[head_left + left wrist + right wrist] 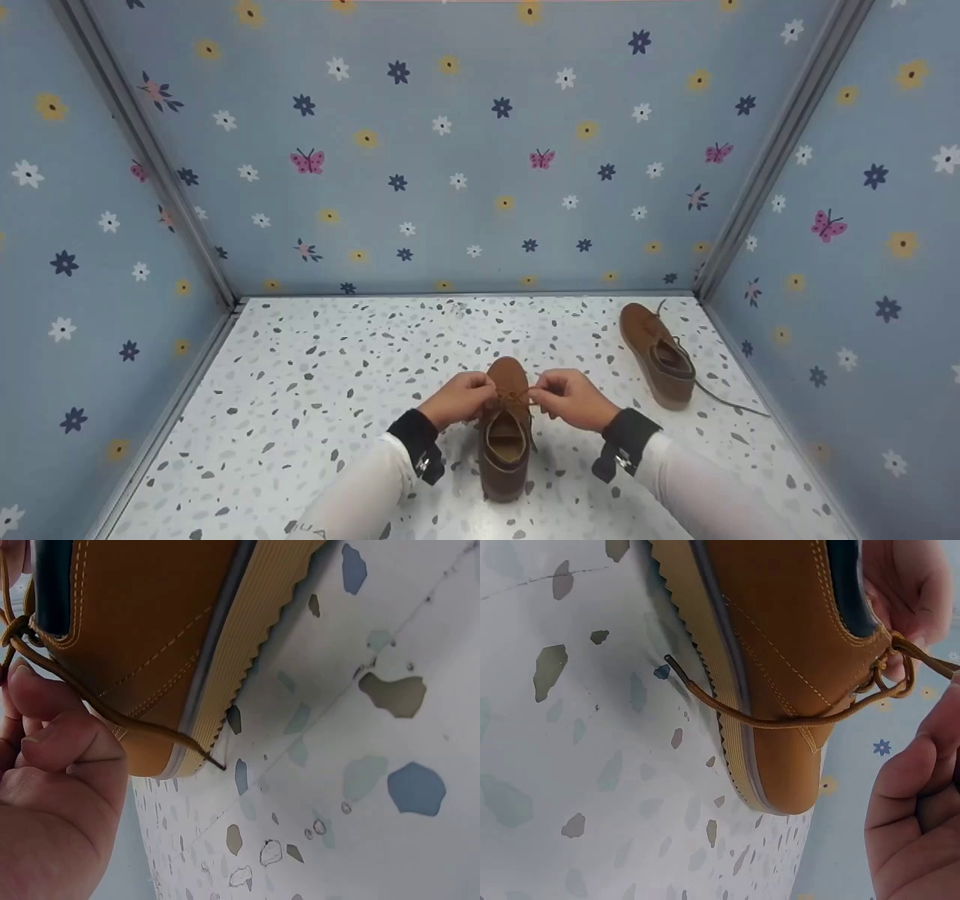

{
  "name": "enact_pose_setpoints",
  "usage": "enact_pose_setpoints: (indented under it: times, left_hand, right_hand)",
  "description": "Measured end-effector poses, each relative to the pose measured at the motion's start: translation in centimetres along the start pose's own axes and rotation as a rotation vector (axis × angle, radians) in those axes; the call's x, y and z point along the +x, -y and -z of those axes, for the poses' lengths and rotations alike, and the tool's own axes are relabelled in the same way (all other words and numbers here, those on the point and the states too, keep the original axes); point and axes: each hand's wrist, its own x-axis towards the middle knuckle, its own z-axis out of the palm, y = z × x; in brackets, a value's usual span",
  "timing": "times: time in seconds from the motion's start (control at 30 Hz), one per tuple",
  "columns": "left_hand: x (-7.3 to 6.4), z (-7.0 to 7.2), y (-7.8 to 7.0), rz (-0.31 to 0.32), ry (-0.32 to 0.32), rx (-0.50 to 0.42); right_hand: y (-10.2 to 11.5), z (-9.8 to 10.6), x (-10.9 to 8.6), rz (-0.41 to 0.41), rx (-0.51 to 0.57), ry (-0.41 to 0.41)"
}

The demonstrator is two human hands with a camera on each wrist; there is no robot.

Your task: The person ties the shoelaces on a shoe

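A brown lace-up shoe [504,480] stands upright on the floor with its toe toward the far wall. On its left side, my left hand [457,396] pinches a lace loop between thumb and fingers. Opposite it, my right hand [576,399] pinches another loop of the brown shoelace [765,721] and draws it out from the shoe. A bow knot [16,631] sits between the hands, close over the tongue. Loose lace ends hang down both sides of the shoe, past the ridged tan sole [718,690].
A second brown shoe [671,386] stands at the right, its loose lace trailing over the speckled white floor [337,352]. Blue flowered panels [450,157] enclose the floor at the back and both sides, with grey metal posts [780,150] at the corners.
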Motion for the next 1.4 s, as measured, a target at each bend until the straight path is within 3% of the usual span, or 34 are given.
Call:
enact_pose_setpoints:
  times: [0.17,0.37,0.97,1.2,1.4]
  left_hand:
    - [-0.2,0.4,0.0,-0.019,0.002,0.044]
    - [-0.4,1.0,0.0,-0.020,-0.005,0.061]
    - [-1.2,2.7,0.4,-0.018,-0.035,0.100]
    - [-1.3,2.6,0.6,-0.023,-0.051,0.070]
    - [-0.8,1.7,0.6,-0.012,-0.059,-0.017]
  right_hand:
    - [0.1,0.5,0.0,-0.050,0.021,-0.031]
    - [0.3,1.1,0.1,-0.047,0.037,-0.054]
    - [-0.1,1.8,0.1,-0.063,-0.071,-0.134]
    - [-0.7,1.5,-0.2,-0.136,-0.047,-0.159]
    - [-0.8,1.2,0.0,-0.167,0.008,-0.154]
